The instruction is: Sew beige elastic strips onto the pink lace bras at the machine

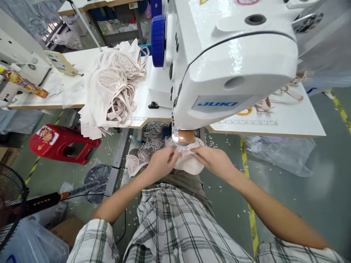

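A pale pink lace bra (189, 162) lies under the head of a white sewing machine (219, 73), its cup hanging toward my lap. My left hand (163, 162) pinches the fabric's left edge, close to the needle area. On the other side my right hand (215, 160) grips the right edge between thumb and fingers. The exact stitching point is hidden behind the machine's brown guard (185, 137). Another lace cup (134, 163) hangs over my left thigh; whether it joins the same bra I cannot tell.
A heap of pale bras (112, 84) with straps covers the table's left part. A yellow ring (244, 111) and loose straps (264, 106) lie on the right tabletop (296, 120). A red stool (63, 144) and a fan (12, 197) stand at left.
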Action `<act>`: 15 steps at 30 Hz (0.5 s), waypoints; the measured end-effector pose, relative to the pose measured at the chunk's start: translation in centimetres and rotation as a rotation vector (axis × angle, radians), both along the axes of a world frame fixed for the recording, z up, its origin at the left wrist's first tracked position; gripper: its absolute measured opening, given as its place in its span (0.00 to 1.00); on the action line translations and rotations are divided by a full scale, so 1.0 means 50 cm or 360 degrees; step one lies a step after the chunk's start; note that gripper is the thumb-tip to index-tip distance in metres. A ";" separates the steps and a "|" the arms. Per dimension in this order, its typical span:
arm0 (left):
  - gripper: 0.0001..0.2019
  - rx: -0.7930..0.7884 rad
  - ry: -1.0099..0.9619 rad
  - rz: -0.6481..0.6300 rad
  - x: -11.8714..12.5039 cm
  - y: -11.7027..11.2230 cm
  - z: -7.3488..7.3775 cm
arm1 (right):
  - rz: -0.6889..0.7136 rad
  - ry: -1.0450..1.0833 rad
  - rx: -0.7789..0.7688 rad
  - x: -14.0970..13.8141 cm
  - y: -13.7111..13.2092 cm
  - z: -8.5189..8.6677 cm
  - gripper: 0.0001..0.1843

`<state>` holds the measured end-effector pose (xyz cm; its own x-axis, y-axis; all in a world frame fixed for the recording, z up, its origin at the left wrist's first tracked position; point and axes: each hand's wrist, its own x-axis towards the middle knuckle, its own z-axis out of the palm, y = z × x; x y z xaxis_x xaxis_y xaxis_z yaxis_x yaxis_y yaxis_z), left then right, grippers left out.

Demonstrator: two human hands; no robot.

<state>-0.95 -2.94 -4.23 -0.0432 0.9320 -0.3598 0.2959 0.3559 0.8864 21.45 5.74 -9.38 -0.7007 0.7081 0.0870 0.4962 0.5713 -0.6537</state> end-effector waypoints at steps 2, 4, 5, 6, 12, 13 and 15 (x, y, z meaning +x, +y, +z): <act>0.11 0.0242 0.0126 0.0220 0.007 -0.027 -0.040 | -0.0460 0.0174 -0.0317 0.019 0.011 -0.003 0.11; 0.24 0.0091 -0.0239 0.0191 0.030 -0.055 -0.089 | -0.0763 0.0502 -0.0844 0.024 0.008 0.000 0.14; 0.34 -0.0088 -0.0570 0.0121 0.048 -0.066 -0.111 | -0.0840 0.0683 -0.1119 0.019 0.000 0.004 0.14; 0.44 -0.0272 -0.0938 0.0071 0.069 -0.074 -0.129 | -0.0878 0.0848 -0.1366 0.009 -0.012 0.009 0.14; 0.64 -0.0110 -0.1674 0.0355 0.160 -0.091 -0.103 | -0.0886 0.1086 -0.1903 -0.050 -0.102 0.058 0.16; 0.62 0.0076 -0.1550 0.0332 0.157 -0.092 -0.088 | -0.0831 0.1089 -0.1856 -0.051 -0.109 0.068 0.17; 0.57 0.0566 -0.1198 0.0169 0.135 -0.090 -0.066 | -0.0685 0.1140 -0.1654 -0.050 -0.110 0.088 0.16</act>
